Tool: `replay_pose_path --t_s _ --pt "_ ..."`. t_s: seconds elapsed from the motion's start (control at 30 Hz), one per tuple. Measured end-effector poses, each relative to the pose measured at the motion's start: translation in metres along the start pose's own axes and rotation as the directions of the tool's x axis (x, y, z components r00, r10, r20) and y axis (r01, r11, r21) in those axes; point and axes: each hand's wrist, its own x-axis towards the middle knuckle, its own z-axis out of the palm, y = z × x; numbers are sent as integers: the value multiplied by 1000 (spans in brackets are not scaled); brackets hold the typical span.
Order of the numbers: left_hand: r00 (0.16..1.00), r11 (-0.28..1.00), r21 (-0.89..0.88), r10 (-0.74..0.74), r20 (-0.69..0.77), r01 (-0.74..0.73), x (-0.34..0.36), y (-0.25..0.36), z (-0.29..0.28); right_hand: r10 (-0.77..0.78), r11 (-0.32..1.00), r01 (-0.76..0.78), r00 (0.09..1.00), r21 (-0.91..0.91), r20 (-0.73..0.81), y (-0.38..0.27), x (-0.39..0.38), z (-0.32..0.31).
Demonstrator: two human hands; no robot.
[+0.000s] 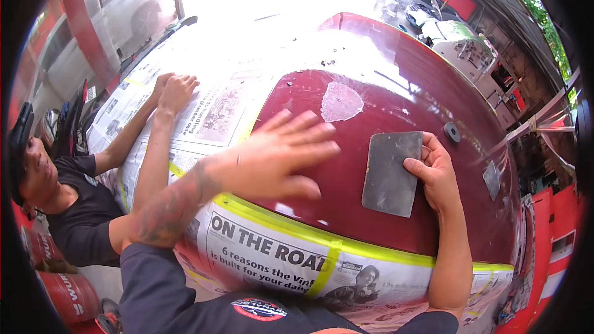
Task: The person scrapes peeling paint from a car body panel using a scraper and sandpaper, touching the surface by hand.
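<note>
My left hand (281,158) hovers over the dark red car panel (297,108), fingers spread, palm down and holding nothing; it is slightly blurred. My right hand (436,170) pinches the edge of a dark grey rectangular sheet (390,176), thumb on top and fingers behind. The sheet looks stiff and flat; whether it touches the panel I cannot tell. Ahead of my left hand, a pale pinkish patch (341,102) shows on the red paint. A round black disc (453,132) lies beyond my right hand, and a small grey piece (492,179) lies farther right.
Newspaper (247,235) and yellow masking tape (278,219) cover the panel's near edge and left side. At left a co-worker (80,204) rests both hands on the newspaper (216,105). Red drums (68,297) stand lower left. A white car (455,43) is at the far right.
</note>
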Motion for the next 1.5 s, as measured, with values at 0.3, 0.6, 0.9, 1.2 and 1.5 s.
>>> replay_pose_path --t_s 0.3,0.6,0.9,1.2,1.5 --pt "993 998 -14 64 97 -63 -62 47 16 -31 999 33 998 -42 51 -7 -4 11" --pt "919 974 -221 -43 -392 -49 -126 93 75 86 994 -108 878 21 471 -39 53 78" --pt "909 991 -124 -11 -417 -45 -119 60 96 209 804 305 659 -511 722 -29 214 163" --pt "879 972 -216 -25 -477 -90 -110 45 126 -639 -61 -244 755 -968 -149 -78 312 -78" --pt "888 973 -214 -25 -459 -83 -105 51 124 105 739 152 936 -656 336 -37 225 41"
